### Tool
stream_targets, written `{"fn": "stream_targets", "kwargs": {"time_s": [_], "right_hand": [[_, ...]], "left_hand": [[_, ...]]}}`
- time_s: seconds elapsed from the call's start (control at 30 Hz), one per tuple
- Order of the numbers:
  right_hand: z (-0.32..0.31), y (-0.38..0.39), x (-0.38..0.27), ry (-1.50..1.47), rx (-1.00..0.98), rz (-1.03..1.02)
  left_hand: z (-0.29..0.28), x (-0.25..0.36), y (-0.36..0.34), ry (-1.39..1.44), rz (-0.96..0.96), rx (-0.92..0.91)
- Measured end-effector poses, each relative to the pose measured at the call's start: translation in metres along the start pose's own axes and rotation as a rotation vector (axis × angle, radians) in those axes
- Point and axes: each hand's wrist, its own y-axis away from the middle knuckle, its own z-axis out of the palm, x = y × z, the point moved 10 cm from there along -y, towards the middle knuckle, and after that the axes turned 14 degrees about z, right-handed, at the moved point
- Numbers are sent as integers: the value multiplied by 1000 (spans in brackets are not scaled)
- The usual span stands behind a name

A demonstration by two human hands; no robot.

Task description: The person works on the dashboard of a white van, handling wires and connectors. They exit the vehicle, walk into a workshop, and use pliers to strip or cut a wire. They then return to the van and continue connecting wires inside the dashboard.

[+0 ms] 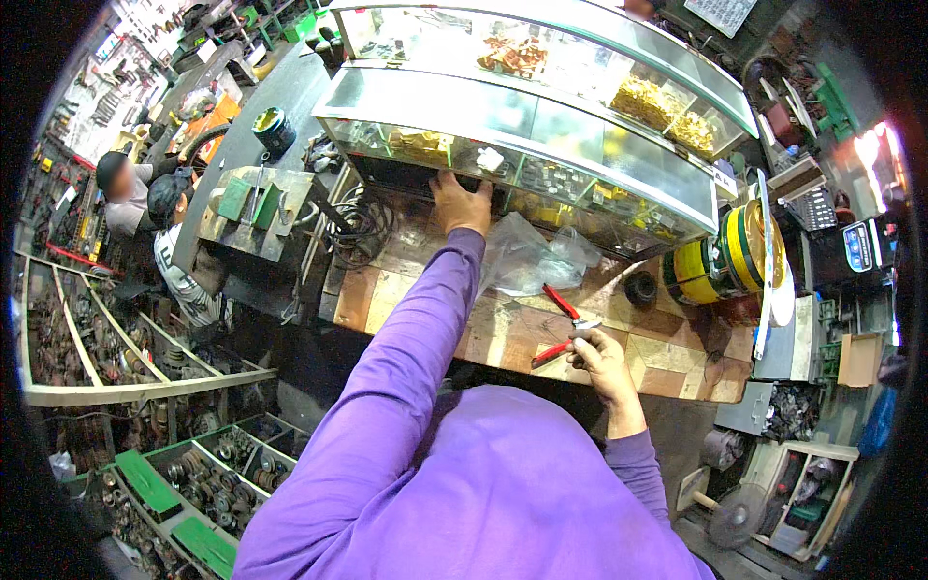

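Observation:
My left hand (462,205) reaches to the lower front of a glass display cabinet (420,101), at a dark opening under its shelf. Its thumb and fingers are apart, with the tips partly hidden; nothing shows in its grasp. Close to the bench's front edge, my right hand (601,364) has thumb and fingertips pinched together. Whatever is between them is too small to make out. Beside these fingertips lie red-handled pliers (558,301), their handles spread wide. Clear plastic bags (527,259) lie on the patchwork wooden bench (493,333) between my hands.
Yellow-and-black spools (710,253) and a dark ring-shaped roll (640,287) stand at the right. A coiled cable (362,232) hangs left, near a metal vise block (253,208) and a dark can (274,130). Two people (124,188) are farther left. Parts bins (208,474) lie lower left.

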Motion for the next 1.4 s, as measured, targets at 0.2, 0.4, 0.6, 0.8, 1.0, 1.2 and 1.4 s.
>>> {"fn": "stream_targets", "kwargs": {"time_s": [0.2,0.4,0.6,0.8,1.0,1.2,1.4], "right_hand": [[2,-13,-2,28,-51,-35],[14,-13,-8,-40,-33,-32],[55,-25,-41,68,-117,-58],[111,7,-137,-69,-370,-400],[125,-4,-144,-72,-283,-289],[135,2,-125,-161,-265,-309],[101,5,-101,-66,-79,-308]], "left_hand": [[-38,-18,10,26,81,147],[-106,-83,101,509,-11,-139],[-181,-38,148,667,45,-231],[-185,-7,157,757,147,-527],[-159,38,153,572,182,-858],[-99,86,140,832,36,-910],[-72,66,144,826,-142,-951]]}}
